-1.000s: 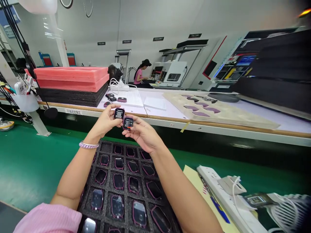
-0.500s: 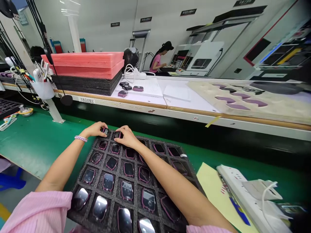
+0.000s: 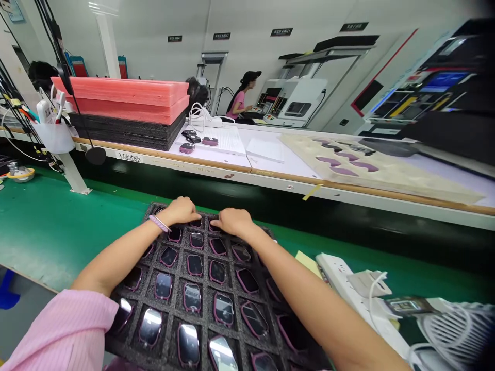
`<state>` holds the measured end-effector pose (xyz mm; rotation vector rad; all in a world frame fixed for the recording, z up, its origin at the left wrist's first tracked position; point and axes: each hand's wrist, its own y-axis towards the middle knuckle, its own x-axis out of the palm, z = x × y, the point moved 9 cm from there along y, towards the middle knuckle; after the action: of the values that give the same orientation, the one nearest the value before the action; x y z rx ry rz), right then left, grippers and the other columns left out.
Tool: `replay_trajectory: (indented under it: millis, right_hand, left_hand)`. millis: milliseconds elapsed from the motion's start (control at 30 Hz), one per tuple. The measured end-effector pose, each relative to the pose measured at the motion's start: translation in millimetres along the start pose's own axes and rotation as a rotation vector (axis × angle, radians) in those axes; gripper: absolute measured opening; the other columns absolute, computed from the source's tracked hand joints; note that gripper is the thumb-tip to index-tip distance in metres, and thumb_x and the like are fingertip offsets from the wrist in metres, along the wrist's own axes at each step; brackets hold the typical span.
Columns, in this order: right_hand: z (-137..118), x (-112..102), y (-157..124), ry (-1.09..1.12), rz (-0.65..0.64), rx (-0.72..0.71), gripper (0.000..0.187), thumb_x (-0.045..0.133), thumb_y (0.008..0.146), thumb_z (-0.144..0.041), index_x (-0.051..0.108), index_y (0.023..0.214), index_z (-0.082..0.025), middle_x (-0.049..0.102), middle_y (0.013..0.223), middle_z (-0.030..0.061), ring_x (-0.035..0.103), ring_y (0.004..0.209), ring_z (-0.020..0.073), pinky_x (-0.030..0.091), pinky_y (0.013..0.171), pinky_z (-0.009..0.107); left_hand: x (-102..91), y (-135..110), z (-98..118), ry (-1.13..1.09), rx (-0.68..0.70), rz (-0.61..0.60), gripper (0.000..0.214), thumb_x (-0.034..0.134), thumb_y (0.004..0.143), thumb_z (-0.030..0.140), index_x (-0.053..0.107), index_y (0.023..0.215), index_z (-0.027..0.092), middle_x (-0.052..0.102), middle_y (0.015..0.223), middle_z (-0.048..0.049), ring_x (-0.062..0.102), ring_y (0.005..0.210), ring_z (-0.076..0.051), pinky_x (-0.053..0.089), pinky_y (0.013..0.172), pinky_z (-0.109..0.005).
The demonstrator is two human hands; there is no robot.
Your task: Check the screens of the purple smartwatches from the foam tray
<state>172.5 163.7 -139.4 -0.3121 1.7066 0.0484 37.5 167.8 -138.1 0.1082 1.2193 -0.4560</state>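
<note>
A black foam tray (image 3: 181, 281) lies before me, its cells holding rows of dark-glass smartwatch cases (image 3: 192, 297) with purple rims. Both hands are at its far row. My left hand (image 3: 181, 210), with a beaded bracelet on the wrist, is closed, its thumb pointing right onto a watch case (image 3: 196, 222). Just right of it, my right hand (image 3: 235, 222) is closed too, thumb pointing left at the neighbouring watch case (image 3: 213, 225). The curled fingers hide most of both pieces. My right forearm covers part of the tray's right side.
A white power strip (image 3: 340, 278) with plugs and cables lies right of the tray, beside yellow paper (image 3: 309, 264). Behind runs a raised shelf (image 3: 266, 167) with red foam blocks (image 3: 124, 95), loose watch cases and a cream tray (image 3: 294, 147). A person sits farther back.
Both hands have moved right along the far row, from the left corner cells to the neighbouring ones. The watch cases they were tilting there are let go. The view has turned slightly right.
</note>
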Motion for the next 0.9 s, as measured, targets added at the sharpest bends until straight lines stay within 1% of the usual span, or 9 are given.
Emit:
replay_trajectory:
  millis: [100,200,367,467,567,667,767,833,900]
  right_hand:
    - [6.1,14.6,-9.7,0.080,0.059,-0.002,0.021,0.072,0.095,-0.025,0.067,0.081,-0.012,0.063,0.106,0.0208,0.062,0.108,0.0403,0.044,0.090,0.044]
    - [12.3,22.2,-13.9,0.274,0.157,-0.023,0.020,0.073,0.087,-0.022,0.055,0.079,-0.017,0.062,0.099,0.0122,0.061,0.102,0.0330,0.044,0.084,0.037]
    - [18.1,21.3,-12.8,0.806,0.206,-0.094,0.026,0.063,0.081,-0.033,0.039,0.084,-0.023,0.057,0.079,0.0011,0.062,0.076,0.0241,0.043,0.063,0.028]
    - [8.3,20.3,-16.2,1.172,0.093,-0.163,0.038,0.063,0.082,-0.052,0.043,0.097,-0.022,0.063,0.087,0.0033,0.061,0.062,0.0193,0.042,0.053,0.024]
    - [-5.5,21.4,-27.9,1.446,-0.027,-0.207,0.051,0.070,0.080,-0.059,0.051,0.106,-0.019,0.067,0.096,0.0083,0.055,0.053,0.0138,0.040,0.047,0.022]
    - [-19.0,29.0,-45.1,1.626,-0.125,-0.233,0.053,0.076,0.080,-0.056,0.058,0.111,-0.017,0.068,0.102,0.0112,0.061,0.063,0.0154,0.048,0.054,0.024]
    - [-29.2,40.5,-62.2,1.769,-0.215,-0.248,0.051,0.087,0.079,-0.046,0.064,0.115,-0.018,0.068,0.106,0.0089,0.070,0.085,0.0200,0.058,0.075,0.028]
    - [-33.2,47.2,-70.5,1.863,-0.277,-0.255,0.054,0.092,0.079,-0.039,0.065,0.121,-0.019,0.069,0.108,0.0067,0.071,0.093,0.0212,0.058,0.087,0.029]
    - [-34.9,51.8,-75.0,1.916,-0.328,-0.267,0.058,0.094,0.080,-0.036,0.064,0.127,-0.020,0.069,0.112,0.0067,0.072,0.097,0.0225,0.058,0.093,0.032]
  left_hand:
    - [17.5,10.4,16.4,-0.014,-0.096,0.041,0.035,0.076,0.079,0.033,0.073,0.101,0.006,0.053,0.135,-0.0292,0.043,0.133,-0.046,0.039,0.109,-0.056]
    - [20.8,10.9,11.6,-0.126,-0.131,0.082,0.034,0.085,0.069,0.032,0.069,0.089,0.009,0.059,0.126,-0.0254,0.044,0.131,-0.046,0.038,0.109,-0.059]
    - [10.5,-3.9,4.8,-0.548,-0.009,0.096,0.029,0.080,0.072,0.024,0.055,0.084,0.016,0.067,0.097,-0.0063,0.065,0.099,-0.025,0.053,0.093,-0.041]
    - [1.6,-16.9,6.3,-0.866,0.033,0.084,0.031,0.075,0.083,0.033,0.049,0.092,0.018,0.067,0.093,-0.0049,0.068,0.083,-0.018,0.057,0.076,-0.032]
    - [-2.9,-28.8,5.5,-1.104,0.005,0.098,0.032,0.068,0.090,0.041,0.050,0.102,0.017,0.064,0.083,-0.0032,0.066,0.070,-0.012,0.054,0.065,-0.023]
    - [4.2,-39.4,6.0,-1.222,-0.047,0.118,0.026,0.065,0.092,0.037,0.053,0.099,0.015,0.059,0.075,-0.0006,0.055,0.058,-0.006,0.046,0.059,-0.019]
    - [18.9,-49.5,9.8,-1.233,-0.092,0.133,0.020,0.068,0.085,0.027,0.055,0.095,0.014,0.053,0.068,0.0026,0.045,0.053,-0.006,0.037,0.052,-0.019]
    - [24.8,-56.3,11.2,-1.204,-0.102,0.188,0.019,0.067,0.081,0.019,0.056,0.097,0.015,0.054,0.072,0.0025,0.047,0.058,-0.008,0.036,0.055,-0.020]
    - [25.3,-62.8,10.5,-1.163,-0.088,0.278,0.021,0.065,0.079,0.013,0.057,0.099,0.016,0.059,0.085,-0.0002,0.054,0.075,-0.010,0.043,0.069,-0.022]
